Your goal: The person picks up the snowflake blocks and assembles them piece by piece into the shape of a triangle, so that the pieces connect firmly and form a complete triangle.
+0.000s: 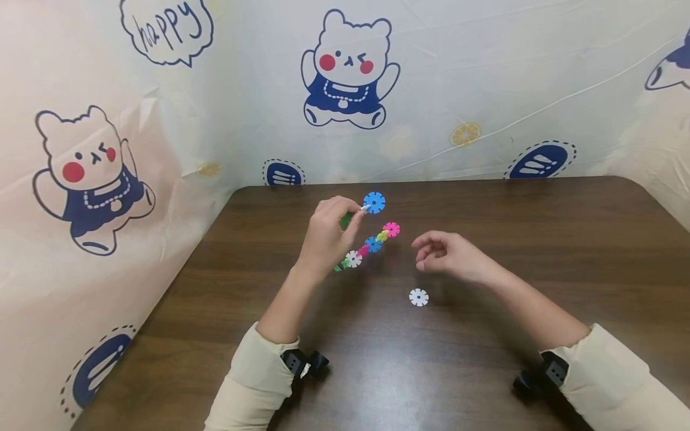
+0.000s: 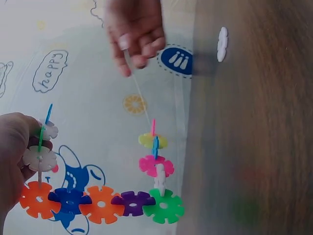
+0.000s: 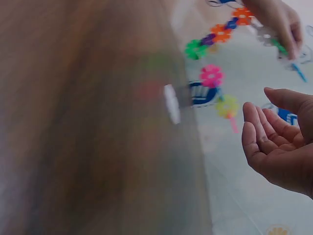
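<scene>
My left hand pinches one end of a chain of interlocking snowflake discs, near its white and green discs, with a blue disc at the tip. In the left wrist view the chain bends in a U; an orange disc, dark blue, purple and green ones form its base. The free arm carries pink, blue and yellow discs and stops at a pink disc. My right hand hovers to the right of the chain, fingers loosely curled, palm bare in the right wrist view.
A single white snowflake disc lies on the brown wooden table, below and left of my right hand. Behind the table's far edge hangs a pale printed sheet, which also covers the left side. Small cameras sit at both cuffs.
</scene>
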A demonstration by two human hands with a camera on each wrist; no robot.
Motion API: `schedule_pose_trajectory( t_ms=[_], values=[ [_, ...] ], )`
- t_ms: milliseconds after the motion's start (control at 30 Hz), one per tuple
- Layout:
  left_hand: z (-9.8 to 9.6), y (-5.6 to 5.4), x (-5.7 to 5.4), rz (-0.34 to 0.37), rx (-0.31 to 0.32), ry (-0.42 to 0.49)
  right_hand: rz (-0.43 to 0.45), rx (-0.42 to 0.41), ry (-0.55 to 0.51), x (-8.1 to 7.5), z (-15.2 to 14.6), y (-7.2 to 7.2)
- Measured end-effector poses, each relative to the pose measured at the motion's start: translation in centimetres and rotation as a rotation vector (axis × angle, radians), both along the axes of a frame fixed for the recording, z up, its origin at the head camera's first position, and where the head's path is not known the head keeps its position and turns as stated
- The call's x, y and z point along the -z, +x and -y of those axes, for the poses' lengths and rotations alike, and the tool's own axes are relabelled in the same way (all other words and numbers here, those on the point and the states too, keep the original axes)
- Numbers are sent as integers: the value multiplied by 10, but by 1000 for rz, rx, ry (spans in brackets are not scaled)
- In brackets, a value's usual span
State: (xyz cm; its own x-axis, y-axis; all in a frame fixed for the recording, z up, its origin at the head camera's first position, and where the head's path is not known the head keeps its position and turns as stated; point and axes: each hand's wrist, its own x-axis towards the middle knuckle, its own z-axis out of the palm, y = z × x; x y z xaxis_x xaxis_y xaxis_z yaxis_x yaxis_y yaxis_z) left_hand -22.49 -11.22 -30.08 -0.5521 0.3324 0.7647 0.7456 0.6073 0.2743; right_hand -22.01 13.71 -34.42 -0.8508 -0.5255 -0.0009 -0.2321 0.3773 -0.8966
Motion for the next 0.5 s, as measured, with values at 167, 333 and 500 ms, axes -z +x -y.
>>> schedule_pose_trajectory(
  t_ms=[167, 333, 500],
  values=[
    [3, 0, -5, -3, -3, 15, -17, -105, 125, 17, -1, 5],
    [4, 0, -6, 0, -6, 17, -34, -144, 203, 26, 0, 8],
    [4, 1, -5, -1, -10, 17, -70, -150, 253, 28, 2, 8]
  ],
)
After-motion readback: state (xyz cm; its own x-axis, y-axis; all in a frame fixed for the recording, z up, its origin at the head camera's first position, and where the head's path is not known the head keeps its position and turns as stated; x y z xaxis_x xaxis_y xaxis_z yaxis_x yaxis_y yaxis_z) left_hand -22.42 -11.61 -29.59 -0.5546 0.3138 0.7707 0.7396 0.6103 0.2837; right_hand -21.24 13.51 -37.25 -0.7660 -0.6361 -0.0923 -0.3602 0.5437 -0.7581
